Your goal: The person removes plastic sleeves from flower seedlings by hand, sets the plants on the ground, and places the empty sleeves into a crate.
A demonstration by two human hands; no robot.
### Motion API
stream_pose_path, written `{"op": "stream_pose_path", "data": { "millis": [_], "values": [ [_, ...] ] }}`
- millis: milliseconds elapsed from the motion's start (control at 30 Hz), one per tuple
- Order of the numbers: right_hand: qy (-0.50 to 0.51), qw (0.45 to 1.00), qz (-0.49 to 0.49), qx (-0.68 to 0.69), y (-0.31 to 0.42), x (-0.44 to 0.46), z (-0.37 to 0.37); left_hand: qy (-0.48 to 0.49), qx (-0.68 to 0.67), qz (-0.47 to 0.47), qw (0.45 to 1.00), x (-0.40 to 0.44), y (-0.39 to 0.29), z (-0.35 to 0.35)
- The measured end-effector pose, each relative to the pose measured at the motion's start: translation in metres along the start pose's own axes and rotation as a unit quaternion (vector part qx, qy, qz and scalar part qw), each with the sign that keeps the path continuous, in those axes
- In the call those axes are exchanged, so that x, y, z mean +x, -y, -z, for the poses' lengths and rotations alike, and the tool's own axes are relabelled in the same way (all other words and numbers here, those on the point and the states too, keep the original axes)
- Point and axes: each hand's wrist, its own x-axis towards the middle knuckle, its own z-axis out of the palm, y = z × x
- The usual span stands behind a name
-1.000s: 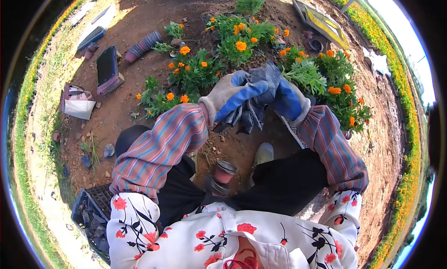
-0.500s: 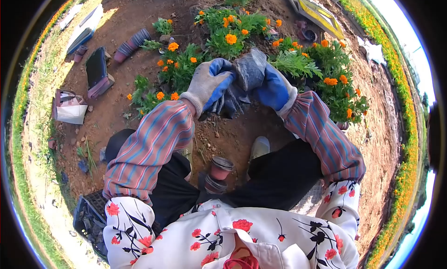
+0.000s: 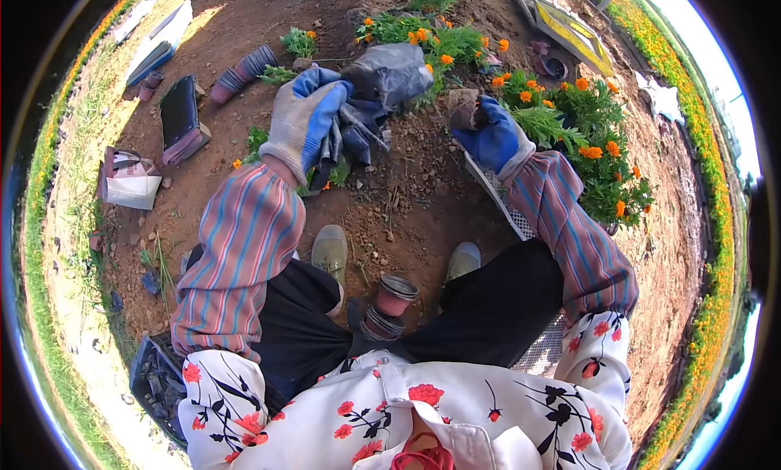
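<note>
My left hand (image 3: 303,122), in a grey and blue work glove, is closed on a bunch of thin black plastic nursery bags (image 3: 355,136). The uppermost bag (image 3: 394,73) bulges open to the right, above the soil. My right hand (image 3: 493,138), gloved alike, is closed around a small brown pot-like object (image 3: 463,108), partly hidden by the fingers. Between the hands lies a mound of loose brown soil (image 3: 415,157). Orange marigolds (image 3: 561,116) grow close beside my right hand, and more marigolds (image 3: 443,43) stand behind the open bag.
Stacked small pots (image 3: 392,299) stand between my shoes. A white perforated tray (image 3: 503,195) lies under my right forearm. At left are a pot stack (image 3: 244,73), a dark container (image 3: 181,120) and a bag (image 3: 130,179). A black crate (image 3: 154,380) sits by my left hip; a yellow-framed tray (image 3: 569,34) lies at back right.
My hands have moved apart. The left has gone left with the bags, the top one now spread open; the right has let go of it and now holds the small brown object.
</note>
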Motion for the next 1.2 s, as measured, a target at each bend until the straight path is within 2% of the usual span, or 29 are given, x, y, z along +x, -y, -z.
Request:
{"op": "stream_pose_path", "data": {
  "millis": [33, 100, 133, 167, 233, 267, 300, 333, 367, 400, 433, 467, 500, 533, 567, 600, 633, 700, 800, 867, 900, 967, 1000, 1033, 1067, 1100, 1133, 1167, 1200],
  "values": [
    [0.005, 1.0, -0.003, -0.002, -0.004, 0.0, -0.006, -0.034, -0.048, -0.008, 0.998, 0.004, -0.014, 0.011],
    [-0.037, 0.997, -0.003, -0.061, -0.016, -0.004, -0.017, -0.011, -0.1, -0.047, 0.994, 0.013, -0.036, 0.045],
    [-0.022, 0.997, -0.002, -0.074, -0.024, 0.003, -0.016, 0.006, -0.043, -0.099, 0.994, 0.01, -0.045, 0.06],
    [-0.015, 0.997, -0.006, -0.077, -0.031, 0.014, -0.017, -0.001, -0.041, -0.102, 0.994, 0.01, -0.048, 0.072],
    [0.008, 0.996, -0.07, -0.061, -0.045, 0.03, -0.034, -0.034, 0.139, -0.222, 0.965, 0.011, -0.053, 0.09],
    [0.006, 0.994, -0.057, -0.088, -0.051, 0.041, -0.045, 0.009, -0.03, -0.16, 0.987, 0.008, -0.054, 0.097],
    [0.013, 0.994, -0.057, -0.091, -0.054, 0.053, -0.061, 0.005, -0.028, -0.165, 0.986, 0.008, -0.055, 0.102],
    [0.054, 0.995, -0.055, -0.07, -0.054, 0.069, -0.078, -0.018, 0.218, -0.264, 0.939, 0.01, -0.057, 0.105],
    [0.094, 0.993, -0.052, -0.048, -0.051, 0.085, -0.095, -0.042, 0.447, -0.341, 0.826, 0.012, -0.058, 0.106],
    [0.097, 0.993, -0.05, -0.051, -0.046, 0.099, -0.116, -0.081, 0.257, -0.177, 0.947, 0.009, -0.059, 0.099],
    [0.031, 0.998, -0.041, -0.018, -0.038, 0.111, -0.138, -0.082, 0.256, -0.18, 0.946, 0.007, -0.061, 0.091],
    [-0.034, 0.999, -0.031, 0.016, -0.03, 0.122, -0.15, -0.064, 0.119, -0.166, 0.977, 0.006, -0.063, 0.084],
    [-0.032, 0.999, -0.026, 0.017, -0.024, 0.128, -0.155, -0.042, -0.018, -0.15, 0.988, 0.007, -0.066, 0.08],
    [-0.012, 0.997, -0.058, -0.049, -0.019, 0.133, -0.157, -0.043, -0.053, -0.071, 0.995, 0.009, -0.069, 0.079],
    [0.005, 0.989, -0.091, -0.115, -0.017, 0.135, -0.155, -0.039, -0.052, -0.071, 0.995, 0.012, -0.069, 0.075],
    [0.091, 0.981, -0.057, -0.161, -0.014, 0.117, -0.159, -0.044, 0.054, -0.062, 0.996, 0.013, -0.066, 0.069],
    [0.086, 0.981, -0.055, -0.162, -0.011, 0.091, -0.17, -0.049, 0.158, -0.051, 0.985, 0.014, -0.062, 0.064],
    [0.211, 0.935, 0.055, -0.281, -0.014, 0.041, -0.188, -0.036, 0.219, -0.041, 0.974, 0.017, -0.049, 0.051],
    [0.167, 0.898, 0.078, -0.399, -0.03, -0.002, -0.178, 0.004, 0.204, -0.066, 0.977, 0.022, -0.036, 0.026],
    [0.139, 0.929, 0.071, -0.335, -0.039, -0.007, -0.155, 0.002, 0.096, -0.077, 0.992, 0.021, -0.026, 0.007],
    [0.107, 0.942, 0.074, -0.31, -0.04, -0.011, -0.148, 0.014, 0.094, -0.077, 0.993, 0.02, -0.021, -0.005],
    [0.062, 0.96, 0.121, -0.245, -0.044, -0.013, -0.133, -0.106, -0.054, -0.062, 0.991, 0.015, -0.01, -0.034],
    [0.035, 0.969, 0.103, -0.223, -0.043, -0.013, -0.125, -0.095, -0.088, -0.029, 0.991, 0.011, -0.008, -0.041],
    [0.005, 0.976, 0.086, -0.198, -0.043, -0.013, -0.119, -0.108, -0.08, -0.078, 0.988, 0.01, 0.0, -0.052],
    [-0.007, 0.968, 0.092, -0.233, -0.057, -0.005, -0.108, -0.073, -0.108, -0.017, 0.991, 0.009, 0.01, -0.058],
    [-0.021, 0.958, 0.097, -0.268, -0.071, 0.002, -0.099, -0.038, -0.134, 0.044, 0.989, 0.011, 0.025, -0.059],
    [-0.074, 0.888, 0.148, -0.429, -0.086, -0.009, -0.098, -0.021, -0.176, 0.145, 0.973, 0.014, 0.054, -0.049],
    [-0.124, 0.786, 0.186, -0.576, -0.098, -0.021, -0.095, -0.032, -0.195, 0.191, 0.962, 0.0, 0.045, -0.067],
    [-0.097, 0.776, 0.16, -0.602, -0.098, -0.027, -0.09, -0.015, -0.212, 0.24, 0.947, -0.005, 0.054, -0.068]
  ]
}}
